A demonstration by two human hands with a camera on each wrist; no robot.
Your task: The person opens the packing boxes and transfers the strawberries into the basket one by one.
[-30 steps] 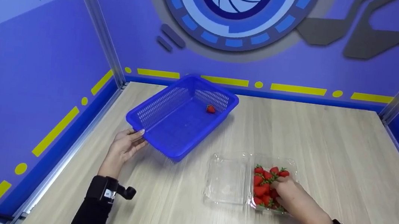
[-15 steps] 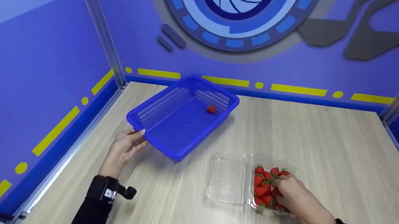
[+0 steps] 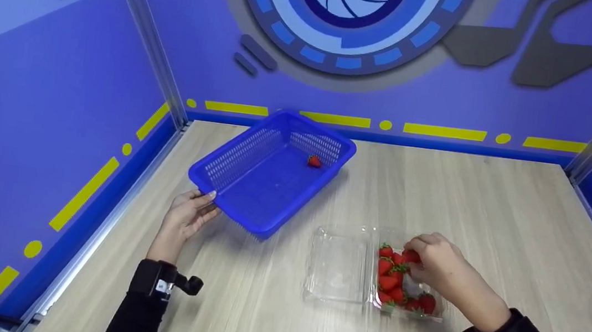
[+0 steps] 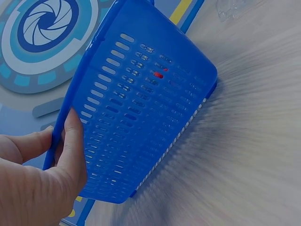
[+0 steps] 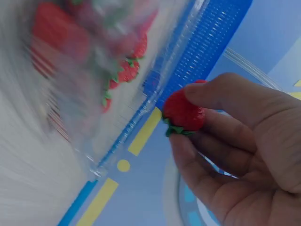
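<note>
My left hand pinches the near left rim of a blue plastic basket, thumb and fingers on either side of it, as the left wrist view also shows. One strawberry lies in the basket's far right corner. My right hand holds a red strawberry with green leaves between thumb and fingers, over the clear plastic clamshell box. Several more strawberries lie in the right half of that box; its lid lies folded out to the left. A bit of red shows behind my right thumb.
The pale wooden table carries both containers. A blue printed wall closes off the back, with side walls left and right. The basket stands close to the back wall, behind and left of the box.
My right hand has risen from among the strawberries and drawn slightly back to the right, holding a strawberry. A gap now shows in the box where it was. The left hand and basket stay put.
</note>
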